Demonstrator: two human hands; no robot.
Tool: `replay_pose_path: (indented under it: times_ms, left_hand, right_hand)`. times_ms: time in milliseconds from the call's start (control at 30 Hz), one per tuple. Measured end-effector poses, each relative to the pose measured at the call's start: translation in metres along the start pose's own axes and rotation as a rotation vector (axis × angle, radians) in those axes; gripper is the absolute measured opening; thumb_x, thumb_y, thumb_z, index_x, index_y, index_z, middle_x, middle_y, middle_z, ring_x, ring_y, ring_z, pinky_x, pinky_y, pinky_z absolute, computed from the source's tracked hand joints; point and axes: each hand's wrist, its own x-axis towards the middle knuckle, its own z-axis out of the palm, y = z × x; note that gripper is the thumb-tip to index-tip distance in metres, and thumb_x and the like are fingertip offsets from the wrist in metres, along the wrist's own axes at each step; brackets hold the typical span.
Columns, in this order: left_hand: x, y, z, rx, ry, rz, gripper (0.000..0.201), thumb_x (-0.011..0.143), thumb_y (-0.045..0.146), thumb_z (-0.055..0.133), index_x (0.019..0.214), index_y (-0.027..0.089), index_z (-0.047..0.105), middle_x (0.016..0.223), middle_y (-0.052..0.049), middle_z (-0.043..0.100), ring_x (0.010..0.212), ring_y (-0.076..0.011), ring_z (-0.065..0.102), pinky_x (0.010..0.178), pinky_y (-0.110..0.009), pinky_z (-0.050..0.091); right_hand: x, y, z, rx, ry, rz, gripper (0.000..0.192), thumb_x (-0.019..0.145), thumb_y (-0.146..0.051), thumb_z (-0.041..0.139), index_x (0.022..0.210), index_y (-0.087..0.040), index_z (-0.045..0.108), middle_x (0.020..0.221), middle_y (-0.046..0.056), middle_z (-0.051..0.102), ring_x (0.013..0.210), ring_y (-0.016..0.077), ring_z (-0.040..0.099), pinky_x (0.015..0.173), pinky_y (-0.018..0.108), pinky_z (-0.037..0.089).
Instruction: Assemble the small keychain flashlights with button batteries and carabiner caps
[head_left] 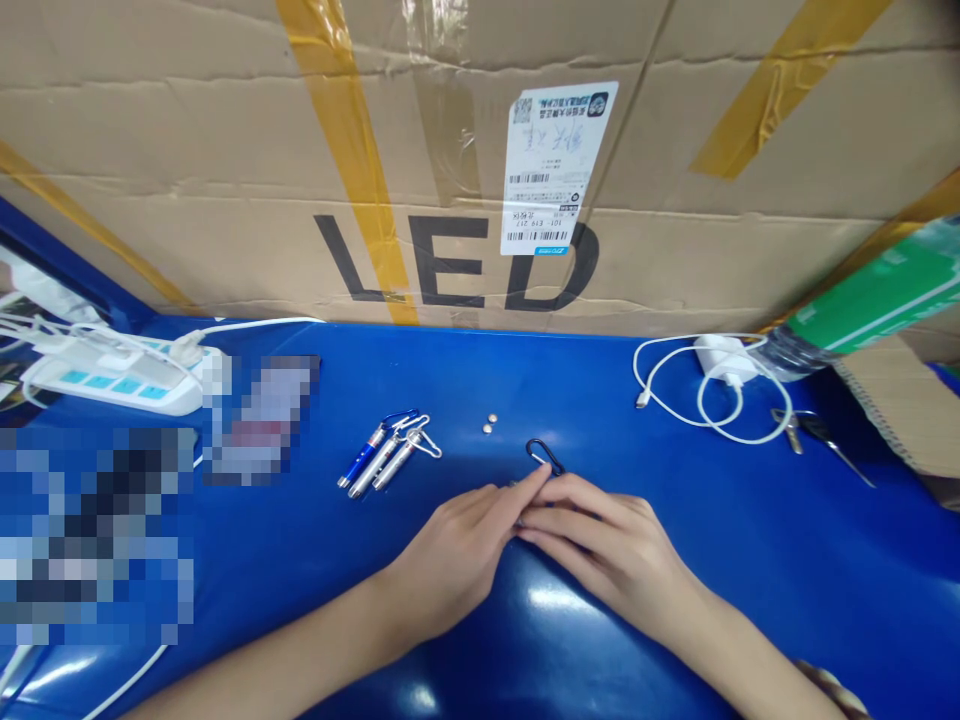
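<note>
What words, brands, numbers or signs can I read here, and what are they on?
"LED": on the cardboard box.
"E19 217", apparently: on the white shipping label.
Its QR code and barcodes show; its other print is too small.
Green bottle label: white marks, too blurred to read.
Penlights: any print is too small to read.

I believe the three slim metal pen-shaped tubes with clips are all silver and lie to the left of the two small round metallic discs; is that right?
Not all are silver: the head view shows one slim blue metal tube and two slim silver metal tubes. They do lie to the left of the two small round metallic discs.
</note>
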Motion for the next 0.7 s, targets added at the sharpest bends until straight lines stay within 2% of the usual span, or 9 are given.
replay_pose_path:
  times_ms: [100, 167, 267, 367, 467, 567, 700]
  left_hand:
    - [0.0, 0.0, 0.0, 0.023, 0.007, -0.01, 0.057, 0.092, 0.005, 0.032, 0.143, 0.023, 0.015, 0.122, -0.008, 0.06, 0.104, -0.0197, 0.061, 0.091, -0.038, 0.051]
    - [0.001, 0.0, 0.0, 0.032, 0.046, -0.031, 0.05, 0.093, 0.007, 0.032, 0.14, 0.023, 0.026, 0.116, -0.007, 0.064, 0.099, -0.0202, 0.063, 0.089, -0.039, 0.051]
    - [0.005, 0.002, -0.004, -0.061, 0.17, -0.108, 0.035, 0.094, 0.012, 0.036, 0.126, 0.02, 0.046, 0.104, -0.006, 0.068, 0.091, -0.018, 0.065, 0.084, -0.032, 0.053]
    - [0.009, 0.004, -0.009, -0.176, 0.291, -0.21, 0.025, 0.092, 0.011, 0.043, 0.111, 0.02, 0.057, 0.1, -0.005, 0.068, 0.092, -0.0159, 0.064, 0.082, -0.026, 0.052]
    - [0.011, 0.005, -0.014, -0.212, 0.344, -0.259, 0.021, 0.09, 0.009, 0.044, 0.099, 0.02, 0.06, 0.104, -0.004, 0.068, 0.097, -0.0168, 0.063, 0.087, -0.029, 0.049]
    - [0.012, 0.006, -0.017, -0.244, 0.343, -0.275, 0.018, 0.09, 0.009, 0.045, 0.091, 0.02, 0.059, 0.105, -0.004, 0.068, 0.1, -0.0173, 0.062, 0.089, -0.03, 0.047]
    - [0.011, 0.004, -0.015, -0.172, 0.309, -0.281, 0.016, 0.09, 0.011, 0.044, 0.094, 0.02, 0.058, 0.103, -0.006, 0.067, 0.1, -0.0189, 0.061, 0.09, -0.034, 0.046]
  right_hand:
    - [-0.001, 0.0, 0.001, 0.0, -0.015, 0.01, 0.015, 0.09, -0.019, 0.053, 0.093, -0.018, 0.068, 0.093, 0.004, 0.067, 0.074, 0.0105, 0.066, 0.061, 0.019, 0.052]
    - [-0.001, -0.001, 0.001, -0.007, 0.007, 0.017, 0.012, 0.088, -0.018, 0.056, 0.093, -0.018, 0.067, 0.091, 0.003, 0.068, 0.074, 0.0105, 0.066, 0.062, 0.019, 0.052]
    - [0.0, -0.002, 0.0, -0.021, 0.094, 0.051, 0.01, 0.085, -0.017, 0.06, 0.094, -0.016, 0.065, 0.086, 0.003, 0.068, 0.069, 0.0101, 0.065, 0.058, 0.018, 0.051]
    - [0.001, -0.004, -0.002, -0.054, 0.185, 0.09, 0.01, 0.084, -0.016, 0.06, 0.093, -0.017, 0.065, 0.082, 0.003, 0.067, 0.057, 0.0079, 0.061, 0.049, 0.017, 0.048]
    - [0.002, -0.005, -0.003, -0.078, 0.225, 0.106, 0.011, 0.084, -0.014, 0.06, 0.093, -0.019, 0.064, 0.079, 0.003, 0.067, 0.053, 0.0079, 0.06, 0.047, 0.018, 0.046]
    - [0.001, -0.005, -0.003, -0.096, 0.225, 0.081, 0.013, 0.083, -0.013, 0.06, 0.095, -0.019, 0.063, 0.079, 0.003, 0.068, 0.054, 0.0091, 0.061, 0.047, 0.02, 0.046]
    - [0.0, -0.005, -0.002, -0.101, 0.237, 0.07, 0.017, 0.083, -0.011, 0.06, 0.098, -0.019, 0.062, 0.08, 0.003, 0.068, 0.054, 0.0088, 0.061, 0.047, 0.02, 0.045]
